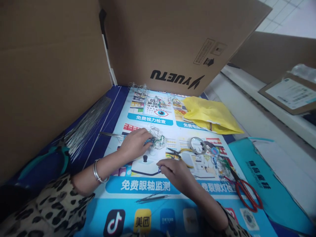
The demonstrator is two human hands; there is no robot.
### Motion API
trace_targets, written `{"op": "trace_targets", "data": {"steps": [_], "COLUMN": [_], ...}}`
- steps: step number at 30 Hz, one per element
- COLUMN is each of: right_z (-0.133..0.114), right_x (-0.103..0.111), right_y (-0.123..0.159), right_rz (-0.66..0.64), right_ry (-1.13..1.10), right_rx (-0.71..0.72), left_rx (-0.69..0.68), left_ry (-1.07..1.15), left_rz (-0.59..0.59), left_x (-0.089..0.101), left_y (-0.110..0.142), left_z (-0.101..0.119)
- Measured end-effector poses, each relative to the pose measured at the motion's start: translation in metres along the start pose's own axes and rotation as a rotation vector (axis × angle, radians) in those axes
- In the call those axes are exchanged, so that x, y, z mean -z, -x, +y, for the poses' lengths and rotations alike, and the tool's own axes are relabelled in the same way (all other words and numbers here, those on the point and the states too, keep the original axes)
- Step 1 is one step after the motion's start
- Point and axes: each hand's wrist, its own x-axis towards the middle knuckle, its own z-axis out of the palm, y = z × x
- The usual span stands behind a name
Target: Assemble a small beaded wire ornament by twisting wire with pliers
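My left hand (135, 143) is at a loose tangle of thin wire (159, 140), silvery with green and blue strands. Its fingers are curled together on the tangle's left side. To the right and nearer me, my right hand (176, 172) is closed in a pinch, and a short bit of blue wire (159, 170) shows at its fingertips. Just beyond that hand lie pliers with yellow handles (184, 151). A roll of clear tape (197, 145) rests beside them. Several thin cut wires (153, 198) lie on the printed poster between my forearms.
Scissors with red handles (248, 194) lie at right, near more tangled wire (222, 166). Behind are a yellow bag (212, 113) and further wire tangles (160, 100). Straight wires (89, 125) bundle at left. Cardboard walls (148, 39) enclose the back and left. A teal bag (269, 184) lies right.
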Motion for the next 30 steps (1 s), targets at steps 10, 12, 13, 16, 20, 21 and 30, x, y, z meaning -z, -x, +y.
{"op": "trace_targets", "data": {"steps": [10, 12, 13, 16, 20, 21, 30], "right_z": [0.001, 0.001, 0.001, 0.002, 0.003, 0.003, 0.001], "right_x": [-0.013, -0.016, -0.017, -0.022, -0.026, -0.026, -0.03], "right_y": [-0.006, -0.006, -0.006, -0.006, -0.005, -0.004, -0.007], "right_rz": [0.024, 0.024, 0.024, 0.032, 0.046, 0.049, 0.036], "right_ry": [0.126, 0.148, 0.159, 0.186, 0.224, 0.237, 0.458], "right_rx": [0.02, 0.023, 0.025, 0.037, 0.05, 0.051, 0.076], "left_rx": [0.01, 0.012, 0.012, 0.015, 0.045, 0.054, 0.067], "left_ry": [-0.01, 0.001, 0.003, 0.008, 0.044, 0.052, 0.072], "left_rz": [0.019, 0.029, 0.033, 0.033, 0.029, 0.028, 0.022], "left_x": [-0.008, -0.008, -0.008, -0.008, -0.006, -0.005, -0.002], "left_y": [-0.003, -0.002, -0.002, -0.002, -0.003, -0.003, -0.004], "left_z": [-0.001, 0.0, 0.0, 0.002, 0.004, 0.005, 0.008]}}
